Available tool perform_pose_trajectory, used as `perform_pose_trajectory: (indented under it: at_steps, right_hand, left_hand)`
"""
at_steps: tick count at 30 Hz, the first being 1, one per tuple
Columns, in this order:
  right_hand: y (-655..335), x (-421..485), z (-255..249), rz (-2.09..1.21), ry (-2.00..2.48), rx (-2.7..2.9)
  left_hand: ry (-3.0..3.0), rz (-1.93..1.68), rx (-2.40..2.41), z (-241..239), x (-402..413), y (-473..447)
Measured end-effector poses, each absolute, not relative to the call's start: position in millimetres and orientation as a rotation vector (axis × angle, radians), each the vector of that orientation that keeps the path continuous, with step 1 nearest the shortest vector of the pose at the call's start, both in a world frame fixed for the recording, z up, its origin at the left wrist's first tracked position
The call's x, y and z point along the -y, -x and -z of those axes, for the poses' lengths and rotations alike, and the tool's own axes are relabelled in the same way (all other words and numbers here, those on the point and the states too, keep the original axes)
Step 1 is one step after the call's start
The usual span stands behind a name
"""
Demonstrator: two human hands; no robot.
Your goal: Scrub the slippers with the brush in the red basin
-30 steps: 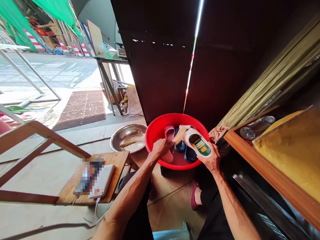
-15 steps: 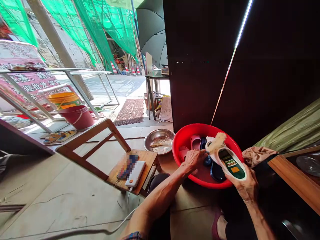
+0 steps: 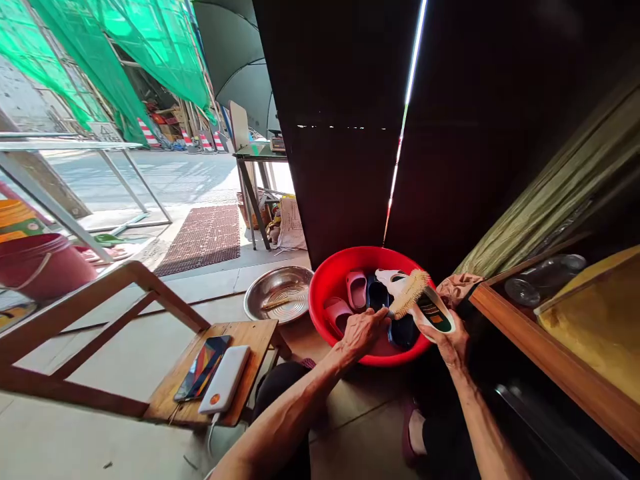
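Note:
My left hand (image 3: 363,330) is closed round the handle of a scrubbing brush (image 3: 411,292) with pale bristles. The brush lies across the middle of a white shoe (image 3: 391,280), whose dark green striped insole faces up. Gripping that shoe by its heel end is my right hand (image 3: 454,343). Both hands are over a red basin (image 3: 320,293). Inside the basin sit pink clogs (image 3: 357,290) and dark blue clogs (image 3: 379,293), partly hidden by the shoe and brush.
A steel bowl (image 3: 255,300) stands left of the basin. On a wooden folding chair (image 3: 167,393) lie a phone (image 3: 203,367) and a white power bank (image 3: 225,380) with a cable. A wooden-edged cabinet (image 3: 550,363) is at the right, with a dark panel (image 3: 345,180) behind the basin.
My view has turned right, so everything sits further left in it. The brush has shifted along the white shoe from its toe end towards its opening. Both hands keep their hold.

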State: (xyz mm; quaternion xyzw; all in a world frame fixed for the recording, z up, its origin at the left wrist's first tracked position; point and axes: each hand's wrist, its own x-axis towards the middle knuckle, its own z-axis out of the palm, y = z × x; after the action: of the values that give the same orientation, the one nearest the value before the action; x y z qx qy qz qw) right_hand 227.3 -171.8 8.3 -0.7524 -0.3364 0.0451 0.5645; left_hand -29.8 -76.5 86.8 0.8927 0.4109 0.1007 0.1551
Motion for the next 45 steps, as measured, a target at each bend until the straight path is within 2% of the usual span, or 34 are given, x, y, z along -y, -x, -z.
perform_pose_trajectory:
  at_steps: [6, 9, 14, 21, 26, 32, 39, 45]
  right_hand:
    - [-225, 169, -12, -0.324, 1.693, 0.699]
    - [-228, 168, -10, -0.343, 1.674, 0.664]
    - [-235, 171, -3, -0.097, 1.703, 0.820]
    - [-213, 159, -8, 0.327, 1.799, 1.000]
    - [-211, 164, -11, 0.375, 1.868, 1.241]
    - [-196, 172, -11, 0.462, 1.844, 1.608]
    - [-196, 164, -4, 0.314, 1.916, 1.415]
    - [-203, 160, -4, 0.317, 1.920, 1.311]
  left_hand:
    - [-2.533, -0.214, -1.336, -87, 71, 25]
    - [-2.550, -0.214, -1.259, -86, 86, 21]
    - [-2.669, -0.193, -0.881, -80, 107, 20]
    - [-2.627, -0.235, -1.197, -76, 60, 37]
    - [-2.549, -0.309, -1.224, -83, 58, 43]
    - [-2.683, -0.058, -1.339, -101, 67, 41]
    - [-2.695, -0.065, -0.855, -111, 94, 38]
    - [-2.534, 0.017, -0.814, -124, 86, 43]
